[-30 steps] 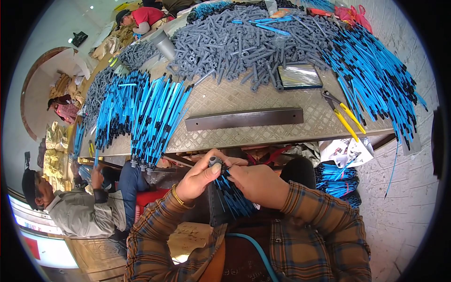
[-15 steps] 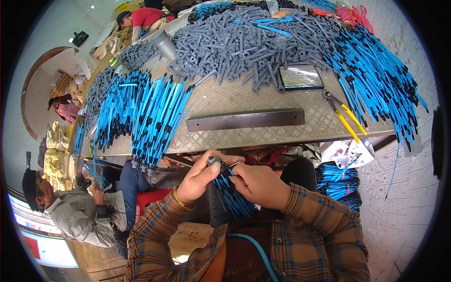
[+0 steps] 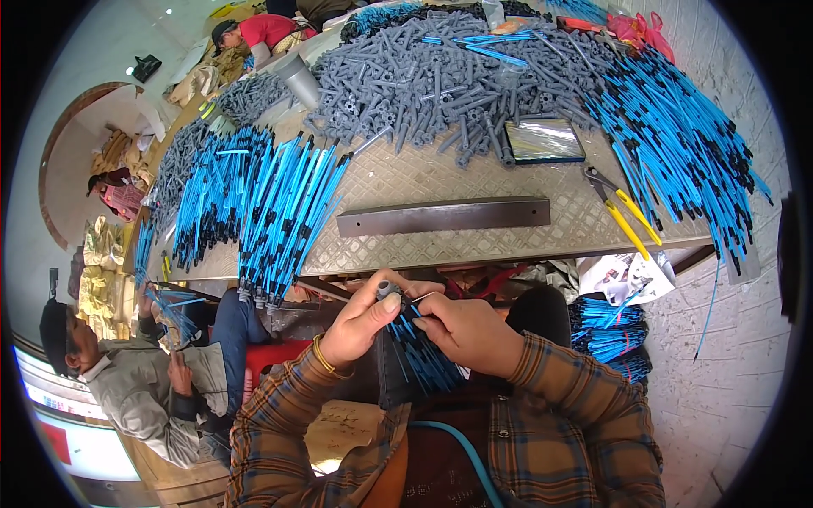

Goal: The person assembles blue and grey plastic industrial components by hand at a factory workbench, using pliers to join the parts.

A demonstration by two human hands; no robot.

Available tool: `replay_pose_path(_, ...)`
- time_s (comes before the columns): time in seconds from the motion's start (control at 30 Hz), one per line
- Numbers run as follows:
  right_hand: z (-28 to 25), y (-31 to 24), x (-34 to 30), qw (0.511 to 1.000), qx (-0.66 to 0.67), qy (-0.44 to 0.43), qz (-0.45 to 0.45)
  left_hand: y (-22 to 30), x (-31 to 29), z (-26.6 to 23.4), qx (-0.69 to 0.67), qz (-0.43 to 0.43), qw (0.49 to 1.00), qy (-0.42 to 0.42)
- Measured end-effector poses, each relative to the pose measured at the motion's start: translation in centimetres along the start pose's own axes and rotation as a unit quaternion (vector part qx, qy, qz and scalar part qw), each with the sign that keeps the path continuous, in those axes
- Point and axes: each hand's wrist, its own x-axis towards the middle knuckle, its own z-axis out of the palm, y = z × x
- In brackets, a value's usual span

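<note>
My left hand [image 3: 360, 326] is closed round the top of a bundle of thin blue rods [image 3: 430, 366] with black fittings, which hangs down over my lap. A grey plastic tube end [image 3: 386, 289] sticks up by my left thumb. My right hand [image 3: 476, 332] is closed in a pinch right beside it, fingertips at the bundle's black upper part. A thin, pale wire-like strand [image 3: 426, 295] shows at those fingertips. The fingers hide how it runs round the bundle.
On the table lie a brown metal bar [image 3: 445, 217], yellow-handled pliers [image 3: 625, 212], a tray of shiny strips [image 3: 544, 140], a heap of grey plastic parts [image 3: 406, 80] and blue rods [image 3: 677, 127]. Tied bundles [image 3: 608, 326] stand at lower right. A person [image 3: 144, 381] sits at left.
My hands stay almost in place, with only slight finger movement. The person at left has shifted their hands and the blue rods they hold. The red-clad person at the back has moved an arm.
</note>
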Motion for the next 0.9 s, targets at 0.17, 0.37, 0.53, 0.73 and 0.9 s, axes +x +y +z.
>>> replay_pose_path(0.17,-0.2,-0.5,0.3,0.999,-0.038,-0.020,-0.007,0.5,0.1,0.3,-0.030,0.005,0.999,-0.025)
replay_pose_path(0.37,-0.1,-0.4,-0.1,0.991,-0.122,-0.028,-0.048,0.5,0.2,0.8,-0.058,0.008,0.998,-0.020)
replay_pose_path(0.53,-0.1,-0.4,-0.4,0.987,-0.139,-0.026,-0.074,0.4,-0.4,1.8,0.034,0.008,0.999,0.023)
replay_pose_path(0.73,-0.2,0.0,-0.3,0.992,-0.093,-0.033,-0.075,-0.2,-0.5,3.4,0.045,0.038,0.990,0.132)
replay_pose_path(0.9,-1.0,-0.4,0.0,0.994,-0.061,-0.053,-0.067,-0.6,-0.2,4.4,0.009,0.032,0.981,0.191)
